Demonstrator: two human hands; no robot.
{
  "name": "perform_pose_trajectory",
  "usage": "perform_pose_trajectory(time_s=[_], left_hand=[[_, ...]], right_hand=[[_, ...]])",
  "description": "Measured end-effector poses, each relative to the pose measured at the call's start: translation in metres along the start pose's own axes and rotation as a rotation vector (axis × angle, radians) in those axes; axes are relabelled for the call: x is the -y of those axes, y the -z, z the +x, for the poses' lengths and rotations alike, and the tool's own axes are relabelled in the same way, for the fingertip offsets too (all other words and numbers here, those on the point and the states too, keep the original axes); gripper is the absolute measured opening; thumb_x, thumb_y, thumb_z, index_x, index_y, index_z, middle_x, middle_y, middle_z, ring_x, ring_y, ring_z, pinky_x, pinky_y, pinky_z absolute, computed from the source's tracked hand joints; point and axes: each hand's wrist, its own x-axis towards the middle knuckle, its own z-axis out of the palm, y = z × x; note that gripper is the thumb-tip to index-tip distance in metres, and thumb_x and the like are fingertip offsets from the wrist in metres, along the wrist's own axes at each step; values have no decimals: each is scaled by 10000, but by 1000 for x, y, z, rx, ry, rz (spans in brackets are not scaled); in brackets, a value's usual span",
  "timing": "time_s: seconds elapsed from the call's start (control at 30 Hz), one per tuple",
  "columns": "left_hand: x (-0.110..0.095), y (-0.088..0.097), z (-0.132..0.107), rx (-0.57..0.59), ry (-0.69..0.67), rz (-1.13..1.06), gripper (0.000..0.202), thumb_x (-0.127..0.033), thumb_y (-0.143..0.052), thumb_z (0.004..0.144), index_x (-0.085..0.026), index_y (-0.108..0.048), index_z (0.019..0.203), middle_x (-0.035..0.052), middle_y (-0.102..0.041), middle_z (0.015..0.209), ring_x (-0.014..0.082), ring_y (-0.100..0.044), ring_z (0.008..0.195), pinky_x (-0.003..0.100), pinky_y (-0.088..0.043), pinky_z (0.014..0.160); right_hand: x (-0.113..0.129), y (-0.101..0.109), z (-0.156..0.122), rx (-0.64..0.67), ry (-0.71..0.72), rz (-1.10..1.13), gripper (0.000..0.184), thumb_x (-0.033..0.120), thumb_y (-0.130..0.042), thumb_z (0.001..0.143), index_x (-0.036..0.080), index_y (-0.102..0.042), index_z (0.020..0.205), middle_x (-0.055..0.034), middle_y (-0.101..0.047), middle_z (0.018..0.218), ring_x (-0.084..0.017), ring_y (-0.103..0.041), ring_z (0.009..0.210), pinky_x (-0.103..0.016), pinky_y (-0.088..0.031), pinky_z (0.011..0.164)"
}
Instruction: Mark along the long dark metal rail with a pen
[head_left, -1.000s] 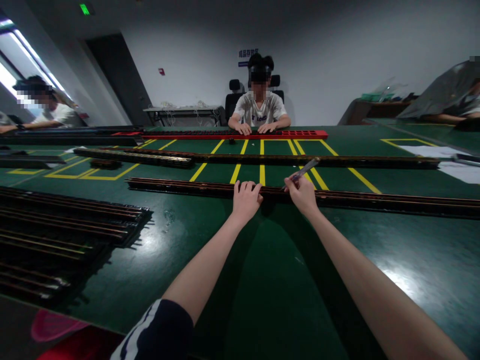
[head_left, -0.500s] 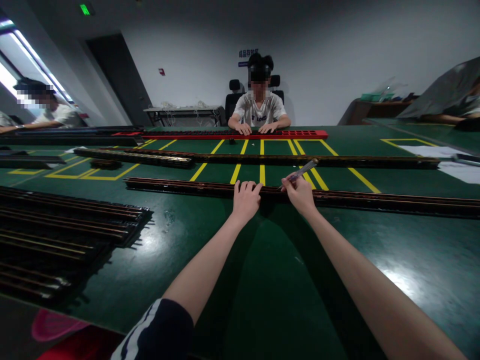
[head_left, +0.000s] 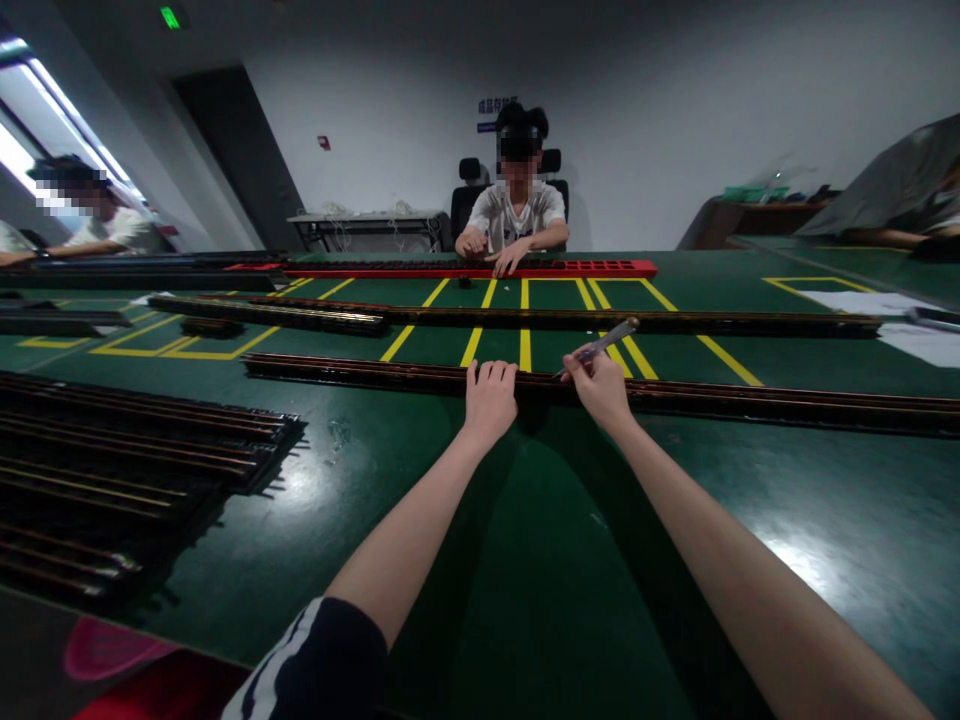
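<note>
Work on the long dark strip [head_left: 540, 387] seemed under way, not finished: it lay across the green table [head_left: 390, 450], the right hand [head_left: 598, 388] pinching a pen-like tool [head_left: 611, 337] in closed fingers, tip at the strip, the left hand [head_left: 491, 405] bending its fingers over it; whether those gripped, and how much was done, the dimness hid

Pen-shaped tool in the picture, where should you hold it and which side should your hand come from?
I'd pinch the pen-shaped tool low, just above its thin tip, coming from the near right, as the right hand does. It's slim, so a pinch should suit it, and it slants: top up to the right, tip down toward the long black strip.
</note>
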Motion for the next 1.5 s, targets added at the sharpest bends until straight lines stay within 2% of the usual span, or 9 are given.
perform_pose_trajectory(time_s=[0.3, 0.57, 0.7, 1.03, 1.5], left_hand=[[2, 1, 0, 12, -19, -91, 437, -47, -356, 831, -175, -542, 1206, 65, -616, 1209, 182, -504, 1196, 420, -268, 1133], [1, 5, 1, 46, -19, -91, 376, -315, -451, 870, -169, -531, 1208, 89, -593, 1202, 229, -499, 1175, 441, -286, 1110], [2, 1, 2, 25, -35, -47, 395, -373, -470, 864, -161, -540, 1189, 100, -592, 1167, 243, -503, 1144, 446, -311, 1080], [-1, 2, 1, 42, -10, -39, 357, -369, -477, 877, -166, -540, 1164, 95, -589, 1156, 243, -515, 1136, 437, -348, 1046], [-2, 3, 1, 39, -23, -18, 335, -355, -456, 893, -166, -532, 1160, 97, -591, 1150, 242, -518, 1127, 441, -358, 1034]], right_hand=[[-1, 1, 0, -44, -6, -7, 367, 553, -501, 826, 193, -528, 758, -56, -619, 635, -201, -598, 566, -336, -486, 541], [-3, 0, -1, -29, 4, -9, 367, 556, -500, 828, 197, -528, 762, -53, -627, 646, -194, -604, 571, -330, -491, 548], [-3, 0, -1, -48, 10, -9, 354, 539, -500, 832, 194, -524, 758, -50, -623, 620, -203, -614, 582, -340, -498, 571], [-2, 0, -2, -30, 2, 20, 355, 544, -508, 825, 194, -522, 765, -55, -626, 657, -192, -602, 566, -331, -496, 531], [-1, 0, -1, -27, -11, 14, 336, 531, -511, 828, 202, -518, 760, -54, -631, 665, -198, -609, 580, -343, -503, 554]])
